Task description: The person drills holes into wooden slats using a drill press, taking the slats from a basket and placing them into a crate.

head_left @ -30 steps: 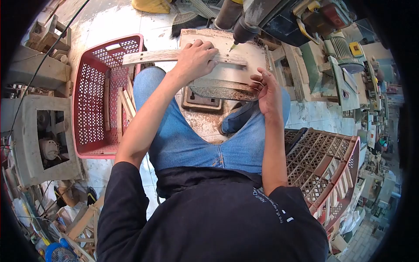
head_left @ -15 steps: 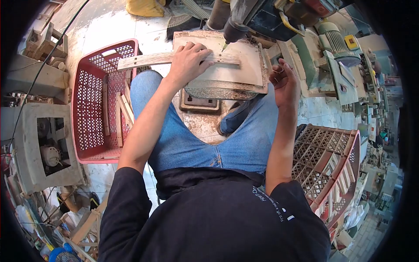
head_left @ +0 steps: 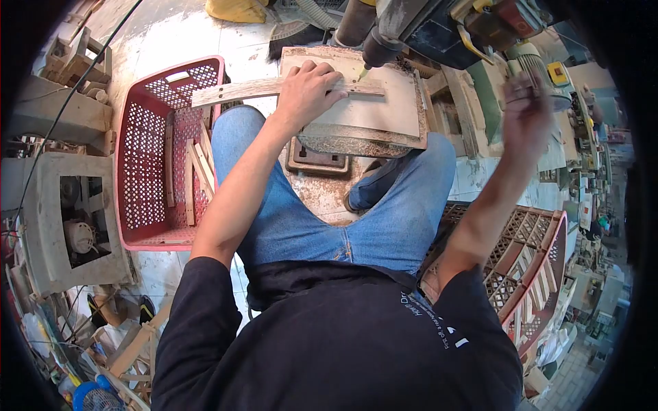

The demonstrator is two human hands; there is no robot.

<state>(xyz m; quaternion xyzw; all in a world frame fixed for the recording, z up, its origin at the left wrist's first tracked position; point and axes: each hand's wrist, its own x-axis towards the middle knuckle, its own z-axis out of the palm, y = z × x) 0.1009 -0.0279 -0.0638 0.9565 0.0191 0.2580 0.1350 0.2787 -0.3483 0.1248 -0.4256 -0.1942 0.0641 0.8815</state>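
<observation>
A long wooden strip (head_left: 240, 89) with small dark holes lies across the drill press table (head_left: 401, 109), its left end reaching out over a red basket. My left hand (head_left: 308, 89) is wrapped over the strip and grips it near its middle. Just right of that hand, the drill bit (head_left: 364, 72) points down close to a hole in the strip. My right hand (head_left: 526, 103) is raised at the upper right beside the machine; motion blurs its fingers, and what it holds, if anything, cannot be made out.
The red basket (head_left: 171, 240) at left holds several wooden strips. A second basket (head_left: 558, 240) with strips stands at lower right. A green motor (head_left: 531, 61) is at upper right, a brush (head_left: 295, 34) behind the table. A person's feet show at lower left.
My right hand has moved from beside the table up and to the right, away from it. My left hand stays on the strip, which keeps about the same place under the drill.
</observation>
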